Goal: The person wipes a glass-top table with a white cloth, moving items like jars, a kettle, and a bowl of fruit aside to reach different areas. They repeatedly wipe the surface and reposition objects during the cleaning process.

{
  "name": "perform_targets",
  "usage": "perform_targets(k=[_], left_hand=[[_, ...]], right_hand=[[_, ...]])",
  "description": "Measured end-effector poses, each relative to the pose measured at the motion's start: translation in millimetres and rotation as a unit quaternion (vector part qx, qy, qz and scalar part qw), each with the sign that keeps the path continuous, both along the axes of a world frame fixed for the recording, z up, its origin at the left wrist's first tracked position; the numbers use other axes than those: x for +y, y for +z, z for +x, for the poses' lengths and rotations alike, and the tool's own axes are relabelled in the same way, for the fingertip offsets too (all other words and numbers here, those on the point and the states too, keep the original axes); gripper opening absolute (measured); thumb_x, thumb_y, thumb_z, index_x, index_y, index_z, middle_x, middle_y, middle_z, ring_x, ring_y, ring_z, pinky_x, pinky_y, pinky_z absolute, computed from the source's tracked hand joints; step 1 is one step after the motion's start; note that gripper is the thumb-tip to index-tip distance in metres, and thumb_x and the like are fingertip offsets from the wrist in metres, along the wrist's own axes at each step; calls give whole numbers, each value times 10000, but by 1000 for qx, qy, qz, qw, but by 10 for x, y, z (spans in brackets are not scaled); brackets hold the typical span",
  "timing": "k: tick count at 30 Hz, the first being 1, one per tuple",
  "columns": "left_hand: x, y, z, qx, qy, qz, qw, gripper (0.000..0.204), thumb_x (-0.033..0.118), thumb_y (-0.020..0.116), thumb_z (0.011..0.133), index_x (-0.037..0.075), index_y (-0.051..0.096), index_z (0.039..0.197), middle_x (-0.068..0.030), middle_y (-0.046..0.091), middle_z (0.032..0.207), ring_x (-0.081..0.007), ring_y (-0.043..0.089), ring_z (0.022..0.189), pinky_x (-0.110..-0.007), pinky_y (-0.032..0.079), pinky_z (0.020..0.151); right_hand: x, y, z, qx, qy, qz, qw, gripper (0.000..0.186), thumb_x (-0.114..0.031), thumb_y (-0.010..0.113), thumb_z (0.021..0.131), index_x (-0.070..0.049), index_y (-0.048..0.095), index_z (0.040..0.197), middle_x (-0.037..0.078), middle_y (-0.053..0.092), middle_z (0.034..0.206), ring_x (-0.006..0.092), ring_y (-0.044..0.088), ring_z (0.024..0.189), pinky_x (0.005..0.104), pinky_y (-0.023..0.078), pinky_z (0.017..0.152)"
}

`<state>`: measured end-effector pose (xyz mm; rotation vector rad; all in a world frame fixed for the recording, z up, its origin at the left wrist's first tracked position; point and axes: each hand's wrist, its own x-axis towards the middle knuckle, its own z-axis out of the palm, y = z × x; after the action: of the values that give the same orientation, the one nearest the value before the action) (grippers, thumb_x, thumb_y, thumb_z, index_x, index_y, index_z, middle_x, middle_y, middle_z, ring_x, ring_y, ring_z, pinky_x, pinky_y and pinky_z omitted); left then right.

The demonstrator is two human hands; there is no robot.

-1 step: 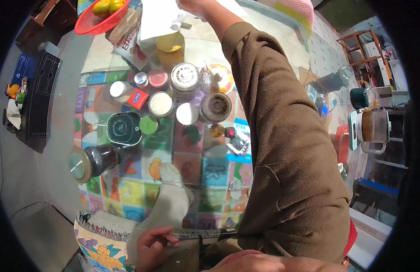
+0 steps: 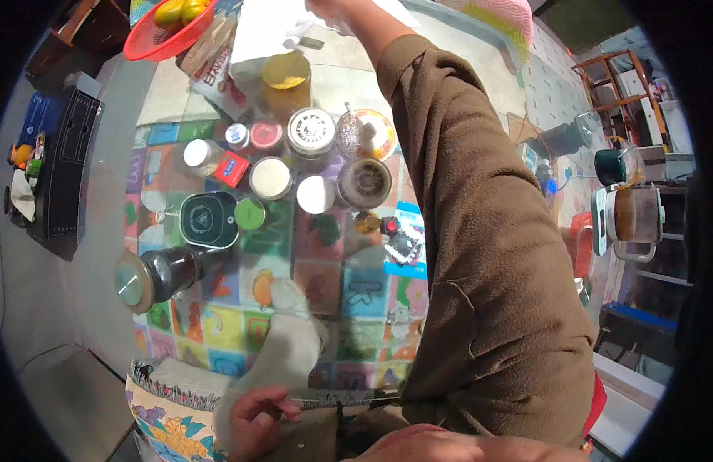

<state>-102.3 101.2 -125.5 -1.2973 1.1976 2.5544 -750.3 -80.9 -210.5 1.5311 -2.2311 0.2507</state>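
My right arm stretches to the top, where my right hand (image 2: 333, 11) is at white paper (image 2: 260, 27); its fingertips are cut off or unclear. Just below are a yellow-lidded jar (image 2: 286, 81) and a crumpled bag (image 2: 218, 81). My left hand (image 2: 260, 416) is low beside my lap, fingers loosely bent and apart, holding nothing. Between the hands, a group of lidded containers stands on the glass top: a white-patterned tin (image 2: 311, 132), pink lid (image 2: 266, 135), cream lid (image 2: 270, 178), brown lid (image 2: 364, 183), green lid (image 2: 250, 214), dark square container (image 2: 208, 219) and lying jar (image 2: 160, 277).
A red basket (image 2: 148, 42) with yellow fruit is at top left. A dark cabinet (image 2: 64, 169) stands left. At right are a kettle-like appliance (image 2: 626, 215), a wooden rack (image 2: 626, 69) and small items. A patterned cushion or throw (image 2: 168, 416) lies at lower left.
My right hand and sleeve cuff have shifted very slightly. The containers appear a little shifted in the picture with the view; nothing else has visibly changed.
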Motion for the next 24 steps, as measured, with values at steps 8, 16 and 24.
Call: perform_targets(k=[8,16,24], left_hand=[[-65,-141,-110,306,-8,-33,952,546,433,535,1030,15,543,1381,-108,648,1014,-186,587,789,-366,513,666],[-44,-228,-243,405,15,-9,914,476,344,425,1068,33,508,1418,-87,617,1017,-175,528,781,-323,467,679],[14,-130,-373,447,22,104,888,474,323,404,1076,55,471,1461,-124,616,1143,-187,586,862,-341,510,727]], right_hand=[[1243,-434,-1975,-477,-131,-100,863,530,-493,418,1013,-59,699,894,219,686,828,421,649,791,522,483,716],[4452,-320,-3004,-91,-298,73,947,468,-378,407,1030,-57,571,1330,220,549,1397,388,546,1241,423,423,1060],[4885,-239,-2633,-141,-539,13,831,799,-639,386,954,-22,457,1457,239,429,1517,448,401,1396,534,323,1135]])
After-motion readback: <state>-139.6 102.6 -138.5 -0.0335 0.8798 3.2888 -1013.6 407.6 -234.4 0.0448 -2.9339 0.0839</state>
